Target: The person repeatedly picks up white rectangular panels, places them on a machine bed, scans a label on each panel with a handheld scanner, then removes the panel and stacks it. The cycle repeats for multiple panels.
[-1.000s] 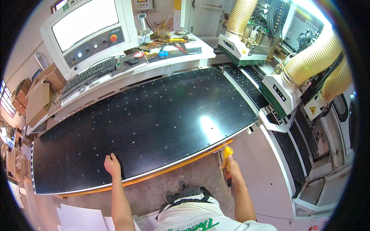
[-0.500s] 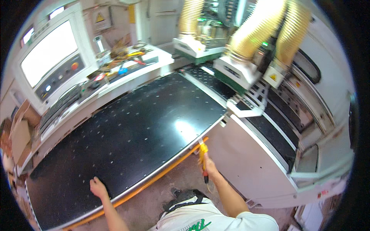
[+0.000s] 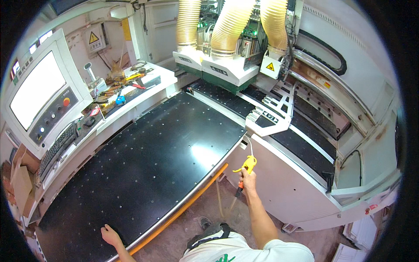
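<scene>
My right hand (image 3: 248, 180) is wrapped round a yellow air blow gun (image 3: 249, 163) just off the near right corner of the black table (image 3: 148, 161). The gun's thin pale nozzle (image 3: 250, 146) points up toward the corner where the table meets the machine. Below my fist, an orange-and-black fitting (image 3: 239, 189) joins it to a hose. My left hand (image 3: 111, 236) is at the near left of the black surface, fingers curled in, with nothing visible in it. Whether it rests on the surface or hovers, I cannot tell. Small pale studs or holes dot the tabletop.
An orange bar (image 3: 187, 202) runs along the table's near edge. At the far right stands a machine with white heads (image 3: 227, 67), yellow ducts (image 3: 229, 30) and a white bracket (image 3: 273, 120). Leftward are a control screen (image 3: 37, 89), a keyboard (image 3: 56, 148) and a tool-strewn shelf (image 3: 152, 83).
My right hand and the blow gun have moved right, away from the table's edge toward the machine's pale side panel. My left hand stays over the near left. The view has shifted.
</scene>
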